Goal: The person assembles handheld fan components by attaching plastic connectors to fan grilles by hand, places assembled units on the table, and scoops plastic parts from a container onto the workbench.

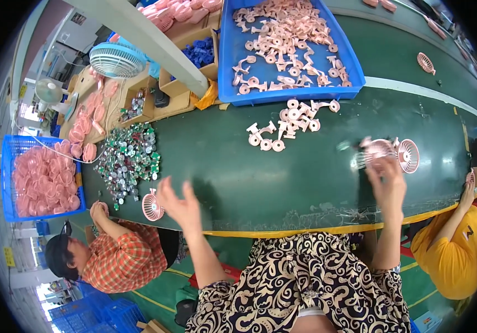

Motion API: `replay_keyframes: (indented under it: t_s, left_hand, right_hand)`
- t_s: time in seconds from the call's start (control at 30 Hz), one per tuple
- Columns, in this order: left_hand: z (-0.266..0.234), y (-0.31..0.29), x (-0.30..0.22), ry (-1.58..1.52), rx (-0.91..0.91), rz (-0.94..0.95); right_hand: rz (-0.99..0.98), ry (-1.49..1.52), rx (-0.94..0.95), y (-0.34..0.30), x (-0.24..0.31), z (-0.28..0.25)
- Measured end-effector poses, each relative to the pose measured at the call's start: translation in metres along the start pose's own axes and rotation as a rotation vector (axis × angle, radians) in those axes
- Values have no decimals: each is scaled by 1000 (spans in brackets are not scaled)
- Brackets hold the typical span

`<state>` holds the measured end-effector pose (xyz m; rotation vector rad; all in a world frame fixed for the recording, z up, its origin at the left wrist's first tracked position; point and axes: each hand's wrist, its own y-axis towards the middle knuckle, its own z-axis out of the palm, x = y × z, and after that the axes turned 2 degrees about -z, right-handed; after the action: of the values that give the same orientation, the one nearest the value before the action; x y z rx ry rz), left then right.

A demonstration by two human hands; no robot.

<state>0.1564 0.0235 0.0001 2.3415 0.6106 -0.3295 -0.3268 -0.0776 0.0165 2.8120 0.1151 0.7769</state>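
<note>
My left hand (180, 204) hovers over the near left of the green table, thumb and fingers apart, holding nothing. Just beside it lies a pink slotted fan housing (152, 206). At the right, my right hand (388, 183) has its bent fingers on a pink fan housing (377, 150), smeared by motion. A blurred green and silvery part (352, 152) shows at that housing's left side. Touching or very close on the right is another round pink fan housing (408, 156). Beyond, at mid-table, several pale pink brackets with round ends (293, 117) lie loose.
A blue tray (291, 99) of pink brackets stands at the back. Circuit boards with wires (130, 158) are heaped at left, near a blue crate (8, 172) of pink housings. Co-workers sit left, in a checked shirt (119, 255), and right, in yellow (452, 250). A post (155, 53) slants across.
</note>
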Motion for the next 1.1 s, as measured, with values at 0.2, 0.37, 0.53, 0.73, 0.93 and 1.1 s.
replay_keyframes:
  t_s: [0.2, 0.37, 0.53, 0.73, 0.93, 1.1]
  left_hand:
    - [-12, 15, 92, 452, -228, -139]
    - [-23, 2, 131, 330, -218, -319]
    - [-25, -19, 93, 179, -17, -106]
    - [-14, -44, 10, -272, 213, -295]
    - [-14, -58, -92, -541, 639, -215]
    - [-10, -70, -136, -767, 955, -113]
  right_hand:
    - [-19, -352, -369, 35, -57, -15]
    - [-186, 57, -135, 80, 4, 34]
    - [-299, 101, -71, 112, 37, 89]
    - [-310, 137, -111, 116, 20, 117]
    - [-59, 247, 94, 97, 11, 89]
    - [-85, 150, 154, 63, 12, 57]
